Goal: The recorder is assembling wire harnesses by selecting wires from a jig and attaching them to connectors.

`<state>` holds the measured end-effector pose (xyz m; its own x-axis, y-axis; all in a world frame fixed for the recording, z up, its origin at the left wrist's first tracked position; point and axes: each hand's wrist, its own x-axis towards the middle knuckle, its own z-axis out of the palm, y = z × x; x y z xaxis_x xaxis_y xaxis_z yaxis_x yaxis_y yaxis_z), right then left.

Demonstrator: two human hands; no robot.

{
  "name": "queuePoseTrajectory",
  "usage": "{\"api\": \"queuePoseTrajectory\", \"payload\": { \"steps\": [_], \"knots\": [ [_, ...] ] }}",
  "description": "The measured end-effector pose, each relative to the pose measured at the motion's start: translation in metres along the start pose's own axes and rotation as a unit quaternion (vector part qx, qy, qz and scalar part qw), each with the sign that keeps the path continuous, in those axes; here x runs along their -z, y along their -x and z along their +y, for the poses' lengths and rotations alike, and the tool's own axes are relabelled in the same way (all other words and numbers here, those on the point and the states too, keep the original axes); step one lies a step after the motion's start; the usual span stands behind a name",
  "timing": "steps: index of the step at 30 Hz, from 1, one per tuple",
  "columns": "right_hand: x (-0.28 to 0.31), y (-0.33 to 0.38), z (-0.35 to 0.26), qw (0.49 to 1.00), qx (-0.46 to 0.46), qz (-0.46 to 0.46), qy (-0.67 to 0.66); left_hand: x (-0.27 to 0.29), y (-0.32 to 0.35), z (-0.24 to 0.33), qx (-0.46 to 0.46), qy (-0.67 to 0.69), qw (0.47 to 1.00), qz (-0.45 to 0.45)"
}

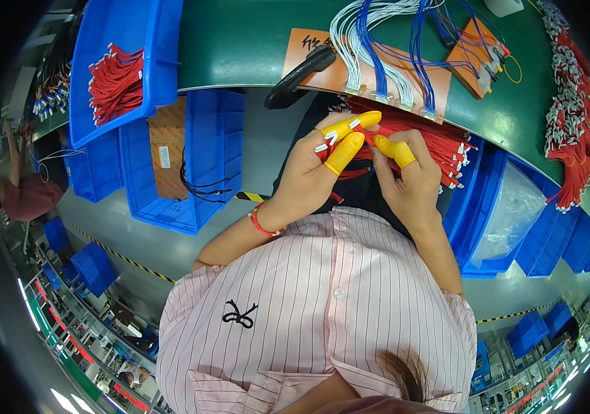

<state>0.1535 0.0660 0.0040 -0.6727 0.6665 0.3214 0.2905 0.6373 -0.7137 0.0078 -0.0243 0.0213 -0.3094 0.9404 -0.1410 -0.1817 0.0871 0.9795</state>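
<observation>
My left hand (300, 178) is closed on a few red cables (331, 139) whose small white connectors stick out between the fingers. Yellow finger cots cover its thumb and index finger. Close beside it on the right, my right hand (413, 181) has its fingertips pinched together at the red strands running between both hands. It also wears a yellow finger cot; exactly what lies between its fingertips is partly hidden. Beneath and behind the hands, a thick bundle of red cables (449, 148) with white ends lies across my lap at the table edge.
The green table (239, 41) carries an orange board (300, 47) with white and blue cables, a black strap-like piece (302, 76), an orange test block (471, 62) and hanging red cables (574, 131). Blue bins (215, 159) flank me; one blue tray (163, 69) holds red cables.
</observation>
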Motion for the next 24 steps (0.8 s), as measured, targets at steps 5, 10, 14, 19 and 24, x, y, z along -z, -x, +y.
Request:
{"api": "queuePoseTrajectory", "payload": {
  "steps": [5, 10, 14, 19, 24],
  "knots": [
    [0.019, 0.003, 0.003, 0.966, -0.152, -0.128, -0.165, 0.0, -0.001, -0.005, 0.105, 0.202, 0.973, 0.032],
    [0.056, 0.015, 0.026, 0.851, -0.322, -0.13, -0.394, 0.007, -0.016, -0.011, 0.084, 0.233, 0.965, 0.08],
    [0.059, 0.022, 0.039, 0.758, -0.272, 0.003, -0.593, 0.003, -0.023, -0.012, 0.081, 0.204, 0.972, 0.089],
    [0.041, 0.021, 0.036, 0.743, -0.247, 0.062, -0.619, 0.001, -0.028, -0.015, 0.076, 0.175, 0.976, 0.101],
    [0.032, 0.017, 0.031, 0.763, -0.249, 0.004, -0.597, -0.001, -0.027, -0.016, 0.074, 0.162, 0.978, 0.112]
  ]
}}
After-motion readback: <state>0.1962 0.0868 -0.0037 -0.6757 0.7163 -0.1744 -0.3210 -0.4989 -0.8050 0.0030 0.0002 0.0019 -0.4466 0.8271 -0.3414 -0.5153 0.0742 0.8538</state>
